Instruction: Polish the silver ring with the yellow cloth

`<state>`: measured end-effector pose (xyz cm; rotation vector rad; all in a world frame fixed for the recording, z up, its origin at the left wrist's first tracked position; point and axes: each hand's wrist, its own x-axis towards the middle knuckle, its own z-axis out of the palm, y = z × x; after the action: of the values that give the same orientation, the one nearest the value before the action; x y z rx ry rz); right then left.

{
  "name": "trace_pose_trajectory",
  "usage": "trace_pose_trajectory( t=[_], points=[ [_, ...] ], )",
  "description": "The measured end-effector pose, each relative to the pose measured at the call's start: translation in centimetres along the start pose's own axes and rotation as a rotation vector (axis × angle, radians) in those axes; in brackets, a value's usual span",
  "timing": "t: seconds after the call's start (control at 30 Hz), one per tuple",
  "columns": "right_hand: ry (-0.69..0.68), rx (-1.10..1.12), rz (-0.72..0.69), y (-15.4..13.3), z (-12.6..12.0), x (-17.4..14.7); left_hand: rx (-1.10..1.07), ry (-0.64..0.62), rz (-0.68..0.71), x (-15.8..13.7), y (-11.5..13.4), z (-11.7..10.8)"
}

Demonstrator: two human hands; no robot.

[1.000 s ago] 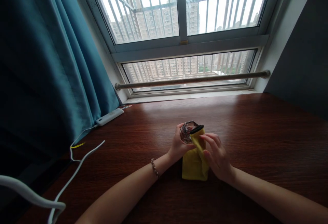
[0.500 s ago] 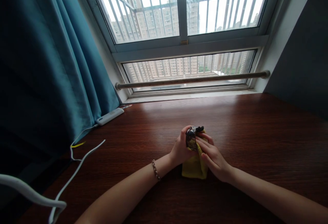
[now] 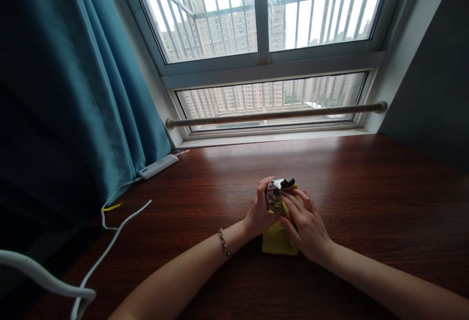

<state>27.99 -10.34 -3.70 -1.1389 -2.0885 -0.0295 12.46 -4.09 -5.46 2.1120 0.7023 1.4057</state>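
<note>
A shiny, mirror-like metal object [image 3: 274, 199] with a black part [image 3: 288, 183] at its upper right is held a little above the table; its exact kind I cannot make out. My left hand [image 3: 259, 212] grips it from the left, thumb and fingers around its side. A yellow cloth [image 3: 279, 238] hangs below the object and lies partly behind it. From the right, my right hand [image 3: 306, 220] presses the cloth against the object's side, fingers bent over it. Part of the cloth is hidden under that hand.
The brown wood-grain tabletop [image 3: 366, 202] reaches to a window with a metal rail [image 3: 274, 115] across it. At the left lie a white power strip [image 3: 159, 167], a white cable [image 3: 110, 242] and a yellow strip [image 3: 113, 206], beside a blue curtain [image 3: 120, 105].
My right hand has shifted slightly, its thumb now closer to the metal object's base. The object has turned a little, showing a brighter top. My left hand keeps its grip.
</note>
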Motion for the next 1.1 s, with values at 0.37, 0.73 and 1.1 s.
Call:
trace_pose_trajectory(
  t=[0.37, 0.73, 1.1],
  points=[
    [0.243, 0.518, 0.101, 0.4, -0.3, -0.2, -0.281, 0.094, -0.260, 0.6, 1.0, 0.0],
    [0.000, 0.282, -0.145, 0.1, -0.5, -0.3, -1.048, 0.095, -0.779, 0.4, 3.5, 0.8],
    [0.165, 0.522, 0.165, 1.9, 1.3, -0.2, -1.306, -0.304, -0.878, 1.2, 2.4, 0.0]
  ],
)
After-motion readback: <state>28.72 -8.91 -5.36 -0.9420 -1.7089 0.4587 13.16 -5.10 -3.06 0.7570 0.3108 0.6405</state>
